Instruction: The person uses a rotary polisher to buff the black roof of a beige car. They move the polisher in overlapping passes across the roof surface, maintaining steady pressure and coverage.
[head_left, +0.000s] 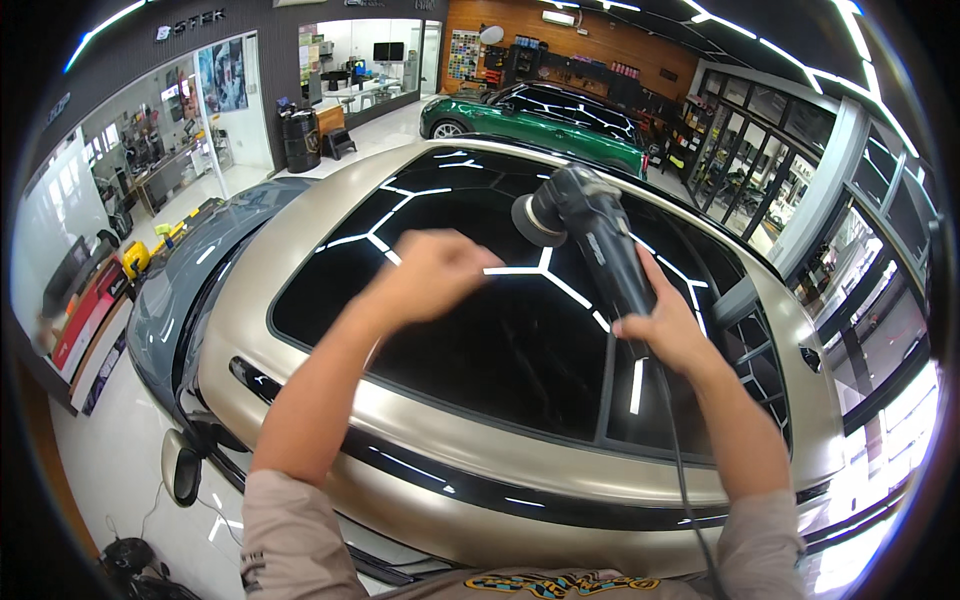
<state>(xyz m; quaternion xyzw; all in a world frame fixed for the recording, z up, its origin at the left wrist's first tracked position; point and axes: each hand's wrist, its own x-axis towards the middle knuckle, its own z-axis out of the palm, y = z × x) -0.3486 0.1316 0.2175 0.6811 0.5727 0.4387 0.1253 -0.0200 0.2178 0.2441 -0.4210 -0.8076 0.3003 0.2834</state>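
A black car polisher (598, 235) with a round pad at its far left end is held up over the dark glass roof (480, 360) of a car. My right hand (672, 315) is wrapped round the near end of its body, and a cord runs from there down past my forearm. To the left of the pad, my left hand (435, 275) hangs above the glass, apart from the polisher. Motion blurs its fingers, and I cannot make out anything in it. Bright ceiling lights reflect in the glass.
The car's matte gold roof frame (255, 290) surrounds the glass, with a grey bonnet (220, 235) at left and a side mirror (181, 468) at lower left. A green car (540, 125) stands behind. A black drum (300, 140) stands by the far-left wall; glass doors line the right.
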